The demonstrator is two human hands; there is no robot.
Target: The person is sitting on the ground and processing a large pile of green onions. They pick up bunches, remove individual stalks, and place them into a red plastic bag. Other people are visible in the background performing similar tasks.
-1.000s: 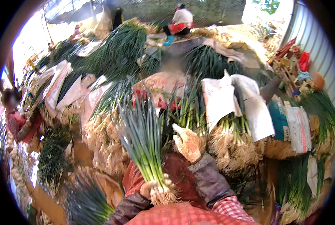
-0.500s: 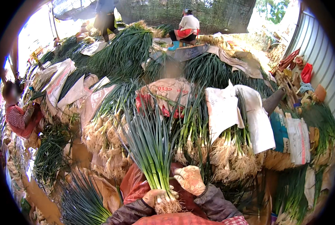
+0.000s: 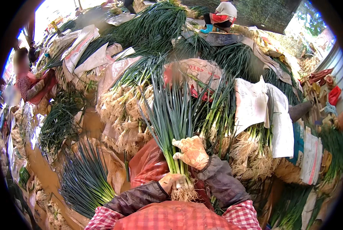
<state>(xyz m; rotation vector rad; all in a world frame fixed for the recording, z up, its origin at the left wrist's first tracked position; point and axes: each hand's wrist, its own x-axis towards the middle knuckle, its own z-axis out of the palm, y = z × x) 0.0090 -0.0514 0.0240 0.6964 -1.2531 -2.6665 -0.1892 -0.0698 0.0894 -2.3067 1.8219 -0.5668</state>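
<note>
Left hand (image 3: 172, 182) clasps the spring onion bunch (image 3: 172, 128) by its near, rooted end; gloved right hand (image 3: 192, 152), grip unclear, has moved farther up.

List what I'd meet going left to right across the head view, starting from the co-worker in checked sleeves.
Co-worker → loose-lying onion bundle → left hand → right hand → white sacks → ribbed wall.
</note>
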